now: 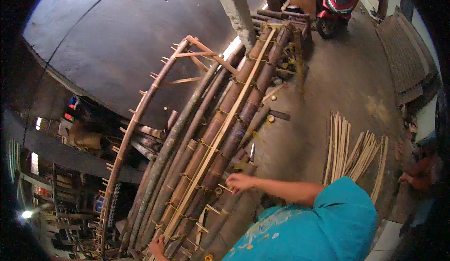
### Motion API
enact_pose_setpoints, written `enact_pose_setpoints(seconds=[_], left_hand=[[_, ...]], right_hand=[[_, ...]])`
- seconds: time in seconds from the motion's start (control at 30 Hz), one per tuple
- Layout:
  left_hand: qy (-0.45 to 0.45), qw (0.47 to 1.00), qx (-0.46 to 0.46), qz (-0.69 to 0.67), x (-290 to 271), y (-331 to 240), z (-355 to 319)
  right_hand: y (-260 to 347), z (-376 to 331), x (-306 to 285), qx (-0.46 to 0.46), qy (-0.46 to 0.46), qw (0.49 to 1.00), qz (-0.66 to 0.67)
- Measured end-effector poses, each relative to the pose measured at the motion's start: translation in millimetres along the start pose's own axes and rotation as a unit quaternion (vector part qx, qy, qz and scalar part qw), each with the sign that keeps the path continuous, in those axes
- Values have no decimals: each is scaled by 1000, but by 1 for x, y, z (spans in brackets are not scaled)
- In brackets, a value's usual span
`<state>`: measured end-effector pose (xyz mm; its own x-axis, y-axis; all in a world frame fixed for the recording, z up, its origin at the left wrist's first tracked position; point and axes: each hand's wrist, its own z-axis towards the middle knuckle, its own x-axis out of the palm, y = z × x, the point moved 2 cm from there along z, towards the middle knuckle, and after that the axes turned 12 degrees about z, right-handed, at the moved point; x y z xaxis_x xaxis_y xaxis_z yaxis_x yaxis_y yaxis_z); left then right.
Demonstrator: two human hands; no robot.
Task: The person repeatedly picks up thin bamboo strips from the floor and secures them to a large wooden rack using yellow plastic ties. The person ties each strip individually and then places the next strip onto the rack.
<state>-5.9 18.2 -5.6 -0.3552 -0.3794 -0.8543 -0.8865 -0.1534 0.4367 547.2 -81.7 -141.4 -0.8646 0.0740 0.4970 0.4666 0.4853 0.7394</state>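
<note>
A long pale bamboo strip (225, 125) lies along a rack of thick brown bamboo poles (236, 106), which are bound with yellow ties. At the strip's near end, by the lower edge of the picture, my left hand (157, 248) is closed on it, its fingers partly cut off from view. My right hand (240, 183) reaches out over the right side of the rack. Its fingers are curled beside a short pale peg (225, 187); what they hold, if anything, is too small to make out. More short pegs (213, 209) stick out below it.
A curved bamboo pole with pegs (140, 111) stands left of the rack. Pale bamboo slats (347, 148) lie on the concrete floor (337, 83) to my right. A concrete post (236, 12) rises by the rack's far end. Farther back stands a red motor scooter (335, 5).
</note>
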Motion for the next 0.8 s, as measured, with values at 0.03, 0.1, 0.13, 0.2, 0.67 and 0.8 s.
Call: enact_pose_setpoints(seconds=[0.03,0.1,0.13,0.2,0.67,0.8], left_hand=[[11,1000,10,18,26,-5,11],[1,998,4,62,-3,25,54],[21,999,14,44,18,15,61],[-91,993,15,68,44,-32,50],[-182,905,231,-307,-274,-595,-112],[-166,815,400,-385,-344,-743,-146]], right_hand=[[-8,-13,-8,13,-10,1000,1],[-17,4,-60,-6,-76,994,78],[-23,-17,-103,-14,-119,988,95],[-5,-67,-177,-30,-213,970,118],[120,-190,-460,-105,-305,943,77],[186,-185,-498,-134,-302,942,64]])
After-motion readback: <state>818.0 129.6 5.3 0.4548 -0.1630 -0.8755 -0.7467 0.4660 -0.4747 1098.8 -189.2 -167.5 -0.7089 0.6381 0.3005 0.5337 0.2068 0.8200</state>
